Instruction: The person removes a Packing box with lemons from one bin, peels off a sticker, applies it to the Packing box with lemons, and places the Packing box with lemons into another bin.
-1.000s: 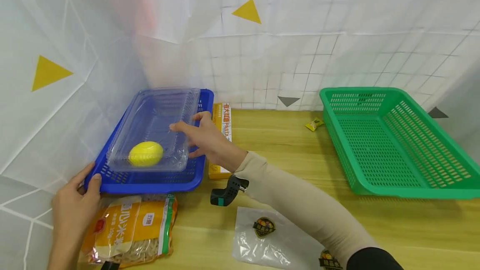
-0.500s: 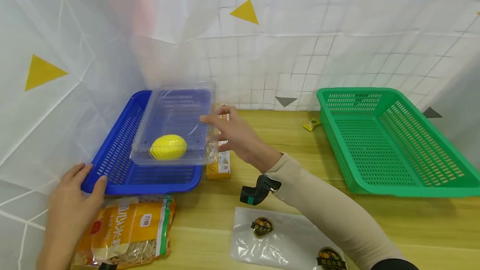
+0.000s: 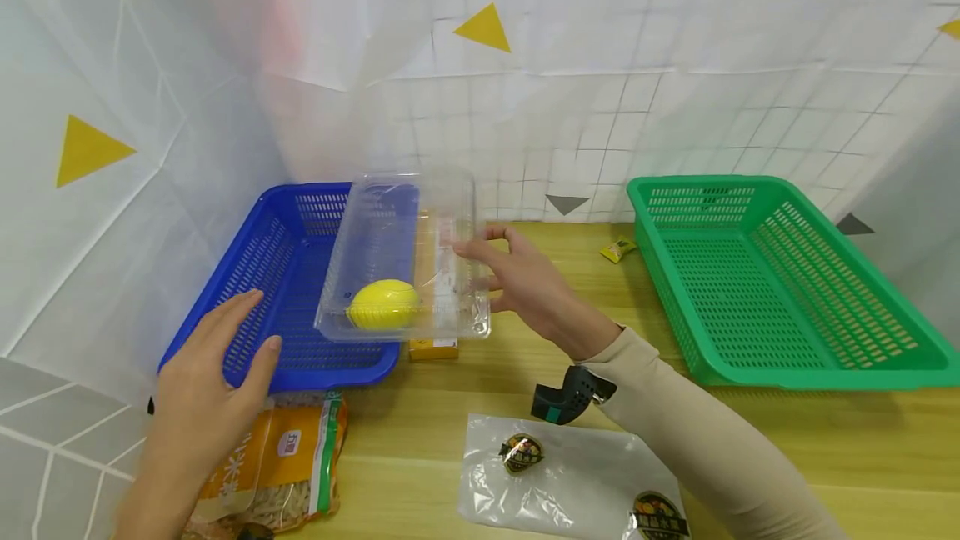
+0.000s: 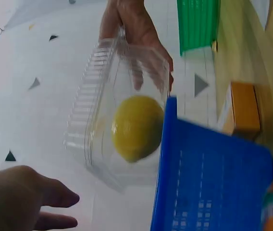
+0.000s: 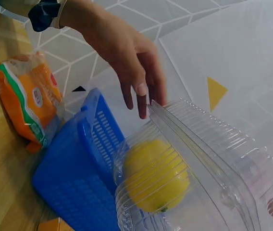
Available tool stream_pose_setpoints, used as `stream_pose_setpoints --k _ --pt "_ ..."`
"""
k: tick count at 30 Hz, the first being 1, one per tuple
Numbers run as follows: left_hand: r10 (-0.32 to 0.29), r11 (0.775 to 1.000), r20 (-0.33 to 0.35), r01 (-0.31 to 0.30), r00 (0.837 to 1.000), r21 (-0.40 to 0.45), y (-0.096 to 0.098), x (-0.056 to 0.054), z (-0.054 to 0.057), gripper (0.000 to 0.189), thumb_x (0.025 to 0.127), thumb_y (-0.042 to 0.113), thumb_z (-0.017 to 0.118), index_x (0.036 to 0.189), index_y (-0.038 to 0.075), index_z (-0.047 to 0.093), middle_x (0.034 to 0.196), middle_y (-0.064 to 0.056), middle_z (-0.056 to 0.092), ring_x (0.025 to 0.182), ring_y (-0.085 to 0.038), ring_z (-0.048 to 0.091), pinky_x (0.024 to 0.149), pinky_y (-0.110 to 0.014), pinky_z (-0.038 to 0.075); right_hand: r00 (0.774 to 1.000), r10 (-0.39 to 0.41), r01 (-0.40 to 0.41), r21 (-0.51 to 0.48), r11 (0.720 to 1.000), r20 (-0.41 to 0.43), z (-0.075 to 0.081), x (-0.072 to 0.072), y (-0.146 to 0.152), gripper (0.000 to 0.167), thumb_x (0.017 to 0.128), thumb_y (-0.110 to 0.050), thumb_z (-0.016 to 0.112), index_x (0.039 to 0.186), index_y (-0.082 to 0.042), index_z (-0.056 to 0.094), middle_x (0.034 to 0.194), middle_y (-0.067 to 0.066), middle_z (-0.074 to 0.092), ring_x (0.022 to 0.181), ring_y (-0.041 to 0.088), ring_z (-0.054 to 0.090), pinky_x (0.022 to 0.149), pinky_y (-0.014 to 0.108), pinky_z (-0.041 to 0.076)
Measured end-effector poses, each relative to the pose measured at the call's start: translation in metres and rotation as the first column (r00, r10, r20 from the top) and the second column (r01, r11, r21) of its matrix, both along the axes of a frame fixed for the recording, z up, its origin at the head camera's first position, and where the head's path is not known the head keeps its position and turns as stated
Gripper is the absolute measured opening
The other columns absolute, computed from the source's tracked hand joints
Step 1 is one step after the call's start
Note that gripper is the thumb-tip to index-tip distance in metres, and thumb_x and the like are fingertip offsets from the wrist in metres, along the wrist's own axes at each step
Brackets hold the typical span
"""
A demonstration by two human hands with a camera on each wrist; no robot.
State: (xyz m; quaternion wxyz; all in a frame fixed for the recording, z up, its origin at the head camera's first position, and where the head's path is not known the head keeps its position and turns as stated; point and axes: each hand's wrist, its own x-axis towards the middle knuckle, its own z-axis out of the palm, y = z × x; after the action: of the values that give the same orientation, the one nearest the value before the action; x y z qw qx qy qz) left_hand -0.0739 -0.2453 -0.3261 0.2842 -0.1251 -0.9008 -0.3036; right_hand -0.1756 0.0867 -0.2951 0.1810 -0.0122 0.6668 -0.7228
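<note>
Nearest us, a flat plastic bag [image 3: 570,482] is lying on the counter [image 3: 390,473]; anything landing there could be sliding on its slick surface. To its left, an orange packet [image 3: 296,457] is lying partly hidden behind the left hand [image 3: 213,382]. That hand is hanging with fingers spread and thumb apart, gripping nothing, over the near left part of the blue basket [image 3: 330,375], so we are judging that it is giving the load no support.

A little farther, the yellow lemon [image 3: 385,304] is sitting toward the near end of the clear container [image 3: 375,232], which is hanging above the right side of the blue basket and over the yellow box [image 3: 433,350] beside it. We are not managing to tell whether the container is latched; if it is loose, the lemon could be pushing it apart and rolling out. The right hand [image 3: 528,286] is pinching only the container's right side, so with the lemon lying away from that grip, the thin plastic could be bending or twisting free. Its left part could also be catching the basket's rim. Farther off, a small wrapped candy [image 3: 618,251] is lying just beside the green basket [image 3: 810,375].
</note>
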Motion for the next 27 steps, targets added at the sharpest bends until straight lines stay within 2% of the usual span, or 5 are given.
stream_pose_setpoints --k 3,5,10,20,27 --pt "-0.080 0.997 0.012 0.080 0.997 0.009 0.018 0.000 0.002 0.058 0.094 0.009 0.074 0.150 0.010 0.057 0.147 -0.016 0.057 0.127 -0.044 0.056 0.101 -0.061 0.046 1.000 -0.011 0.011 -0.013 1.000 -0.002 -0.001 0.004 0.010 0.056 0.099 -0.034 0.070 0.139 -0.011 0.039 0.144 0.010 0.052 0.112 0.042 0.065 0.077 0.043 0.059" --pt "-0.141 0.990 0.025 0.141 0.990 0.013 0.028 -0.001 0.003 0.060 0.095 0.007 0.073 0.151 0.011 0.055 0.147 -0.013 0.057 0.123 -0.038 0.060 0.101 -0.044 0.050 1.000 -0.012 0.011 -0.023 1.000 -0.008 -0.003 0.006 0.016 0.055 0.101 -0.033 0.068 0.141 -0.010 0.038 0.145 0.013 0.050 0.112 0.043 0.066 0.076 0.043 0.060" --pt "-0.283 0.958 0.063 0.278 0.957 0.073 0.050 -0.003 0.001 0.060 0.097 0.003 0.071 0.153 0.009 0.051 0.148 -0.008 0.056 0.120 -0.031 0.064 0.100 -0.015 0.045 0.999 -0.013 0.013 -0.022 1.000 -0.031 -0.005 0.010 0.031 0.053 0.103 -0.032 0.064 0.142 -0.010 0.036 0.149 0.018 0.046 0.110 0.041 0.068 0.068 0.034 0.056" --pt "-0.378 0.923 0.107 0.367 0.919 0.114 0.071 -0.003 -0.005 0.059 0.099 0.005 0.069 0.155 0.012 0.050 0.149 -0.010 0.055 0.123 -0.028 0.062 0.098 -0.034 0.054 0.997 -0.064 0.061 -0.065 0.996 -0.032 -0.017 0.019 0.060 0.045 0.104 -0.025 0.061 0.138 -0.007 0.037 0.144 0.021 0.044 0.104 0.039 0.070 0.082 0.049 0.061" --pt "-0.431 0.901 0.182 0.408 0.884 0.150 0.084 0.000 -0.016 0.060 0.101 0.010 0.068 0.157 0.012 0.046 0.150 -0.012 0.053 0.122 -0.031 0.064 0.095 -0.044 0.056 0.995 -0.099 0.098 -0.036 0.995 -0.025 -0.029 0.027 0.081 0.046 0.106 -0.027 0.060 0.138 -0.004 0.036 0.144 0.018 0.042 0.101 0.030 0.071 0.083 0.048 0.061"
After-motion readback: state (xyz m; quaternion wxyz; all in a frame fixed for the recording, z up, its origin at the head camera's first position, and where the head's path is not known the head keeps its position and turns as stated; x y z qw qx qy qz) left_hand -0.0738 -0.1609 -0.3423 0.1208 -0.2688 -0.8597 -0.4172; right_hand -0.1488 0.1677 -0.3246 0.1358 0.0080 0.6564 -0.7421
